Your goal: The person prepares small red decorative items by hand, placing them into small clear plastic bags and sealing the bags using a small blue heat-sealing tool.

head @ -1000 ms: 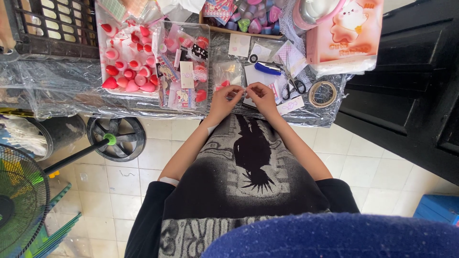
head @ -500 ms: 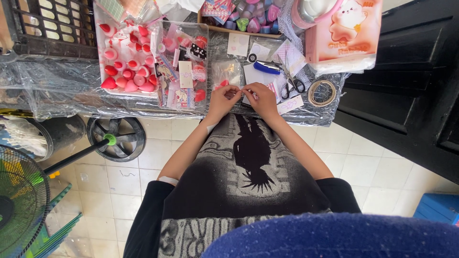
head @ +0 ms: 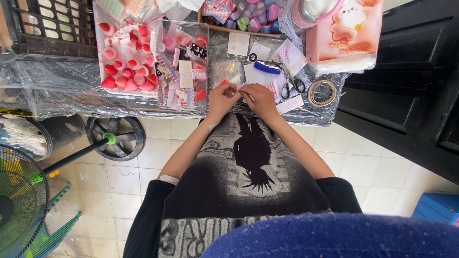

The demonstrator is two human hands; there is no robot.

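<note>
Hands unmoved, left hand (head: 221, 98), right hand (head: 260, 98) pinching small packet (head: 237, 89)

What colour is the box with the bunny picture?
Pink; the bunny box shows in the head view, upper right.

scissors (head: 292, 86), tape roll (head: 322, 92), green fan (head: 21, 200)

Black short-sleeved shirt with grey woven pattern and black bird-like figure; bare forearms.
</note>
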